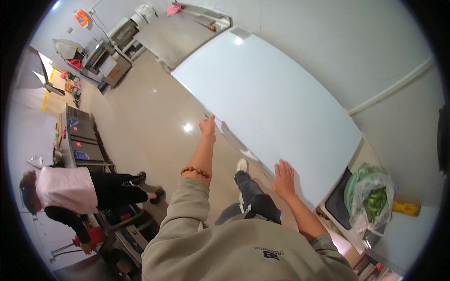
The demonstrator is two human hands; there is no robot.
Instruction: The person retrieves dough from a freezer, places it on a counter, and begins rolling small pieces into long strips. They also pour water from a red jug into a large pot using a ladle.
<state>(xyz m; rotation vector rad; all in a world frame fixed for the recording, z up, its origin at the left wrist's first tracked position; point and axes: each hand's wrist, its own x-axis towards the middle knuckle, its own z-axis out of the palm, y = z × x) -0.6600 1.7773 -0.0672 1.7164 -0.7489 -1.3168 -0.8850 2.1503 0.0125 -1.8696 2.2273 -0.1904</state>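
Before me lies a large white panel, which looks like the lid of a chest freezer. My left hand is curled at its near edge, thumb up, with the fingertips hidden from view. Along that same edge, between my two hands, runs a grey curved strip that may be a handle. My right hand rests flat on the panel near its closer right part, fingers spread and holding nothing.
A steel table with a knife adjoins the panel's far end. Bagged green vegetables stand at right. Tiled floor lies left, where a person bends by a steel counter and a red object.
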